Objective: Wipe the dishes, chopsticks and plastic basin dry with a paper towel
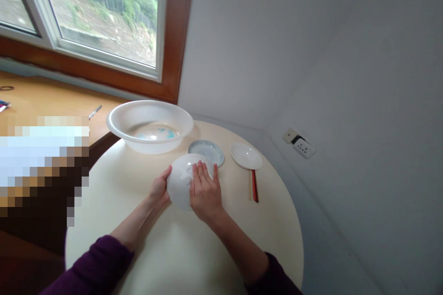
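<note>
A round white plate point(180, 189) is tilted up above the table, its surface turned toward me. My left hand point(161, 187) grips the plate's left rim, fingers wrapped behind it. On the plate's right half lies my right hand point(206, 193), its fingers stretched and pressing a crumpled white tissue point(190, 173) against the surface. Most of the tissue is hidden under the fingers. Just behind the held plate, a patterned plate point(216, 156) rests on the table, partly covered. To its right sits a white dish point(246, 156).
A large translucent basin point(150, 144) stands at the back left of the round table point(166, 253). Chopsticks point(254, 186) lie by the white dish. A wooden desk point(51, 97) with a pen point(95, 111) adjoins at left. Walls and a socket point(304, 147) are on the right.
</note>
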The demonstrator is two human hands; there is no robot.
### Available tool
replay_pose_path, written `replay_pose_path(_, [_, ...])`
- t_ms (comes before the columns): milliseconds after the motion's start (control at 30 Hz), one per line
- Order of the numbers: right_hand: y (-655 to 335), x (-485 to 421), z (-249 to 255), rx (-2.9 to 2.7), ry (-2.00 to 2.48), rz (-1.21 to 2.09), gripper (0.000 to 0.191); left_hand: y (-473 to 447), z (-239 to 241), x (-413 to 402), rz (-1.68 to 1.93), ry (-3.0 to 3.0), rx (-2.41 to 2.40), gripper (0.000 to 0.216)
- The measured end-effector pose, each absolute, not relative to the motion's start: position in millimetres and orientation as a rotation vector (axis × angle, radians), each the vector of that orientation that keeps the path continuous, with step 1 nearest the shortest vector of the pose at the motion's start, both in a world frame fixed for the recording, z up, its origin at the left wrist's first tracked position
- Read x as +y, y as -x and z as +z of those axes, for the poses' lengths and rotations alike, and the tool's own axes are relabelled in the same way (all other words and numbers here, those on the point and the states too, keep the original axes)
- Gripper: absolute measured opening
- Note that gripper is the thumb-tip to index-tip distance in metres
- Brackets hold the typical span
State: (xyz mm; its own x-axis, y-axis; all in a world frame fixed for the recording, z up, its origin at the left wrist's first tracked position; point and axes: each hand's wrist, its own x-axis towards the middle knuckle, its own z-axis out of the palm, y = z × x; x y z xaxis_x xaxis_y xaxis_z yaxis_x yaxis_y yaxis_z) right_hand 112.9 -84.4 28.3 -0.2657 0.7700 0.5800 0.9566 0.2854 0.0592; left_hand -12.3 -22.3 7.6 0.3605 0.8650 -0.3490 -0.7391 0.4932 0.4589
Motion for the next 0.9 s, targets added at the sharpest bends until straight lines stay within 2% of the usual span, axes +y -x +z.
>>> replay_pose_path(167, [-97, -84, 34, -2.262, 1.383, -0.57, 0.047, 16, 13, -23, 1.065, -0.212, 0.583, 0.048])
replay_pose_path(367, [-123, -101, 29, -2.37, 1.17, -0.599, 0.047, 20, 13, -19, 1.093, -0.232, 0.627, 0.046])
replay_pose_path(600, [-149, -98, 31, -2.195, 1.35, -0.674, 0.045, 19, 7, -17, 1.101, -0.259, 0.658, 0.042])
replay_pose_path(900, [-126, -91, 38, -2.357, 1.234, -0.472, 0.046, 19, 15, -22, 1.015, -0.359, 0.647, 0.046])
